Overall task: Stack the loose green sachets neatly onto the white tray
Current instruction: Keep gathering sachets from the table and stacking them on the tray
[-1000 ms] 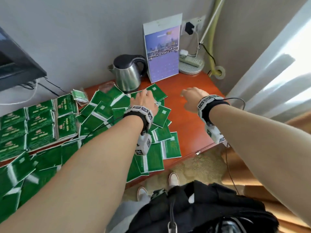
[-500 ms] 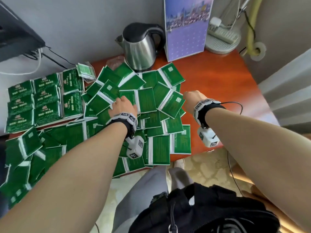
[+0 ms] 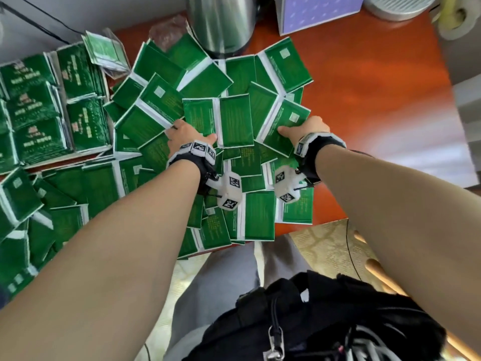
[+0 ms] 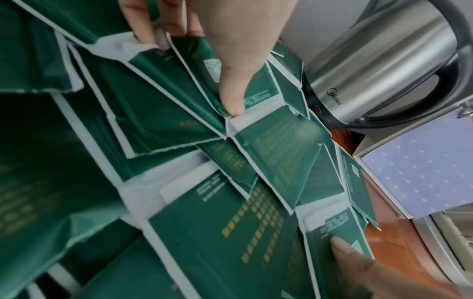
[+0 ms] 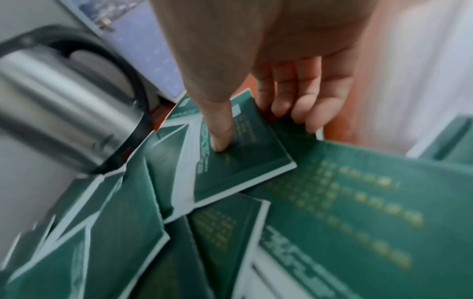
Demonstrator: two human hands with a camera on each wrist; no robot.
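Desk [image 3: 377, 105], red-brown wood, carries everything. Loose green sachets [image 3: 234, 121] cover most of its middle and left in an overlapping heap, several hanging past the near edge. White tray [image 3: 59, 155] sits at the left side of the desk, only its rim showing under neat rows of stacked sachets [image 3: 33, 121]. Steel kettle [image 3: 221, 22] stands at the back, just beside the far edge of the heap; purple calendar card [image 3: 315, 11] stands to its right. Clear wrapper [image 3: 106, 52] with one sachet inside lies between tray and kettle.

Left hand [image 3: 186, 136] is on the heap near its middle. Left wrist view: thumb [image 4: 231, 87] presses on top of a sachet [image 4: 202, 66], the other fingers [image 4: 160, 30] curl at its far edge, so the hand pinches that sachet; it lies low on the pile.

Right hand [image 3: 307, 128] is at the right side of the heap. Right wrist view: thumb [image 5: 220, 129] lies on the face of a tilted sachet [image 5: 243, 161], fingers [image 5: 304, 105] curl under its far edge, pinching it. That sachet rests over its neighbours, corner raised.

Both hands are well apart from the tray.
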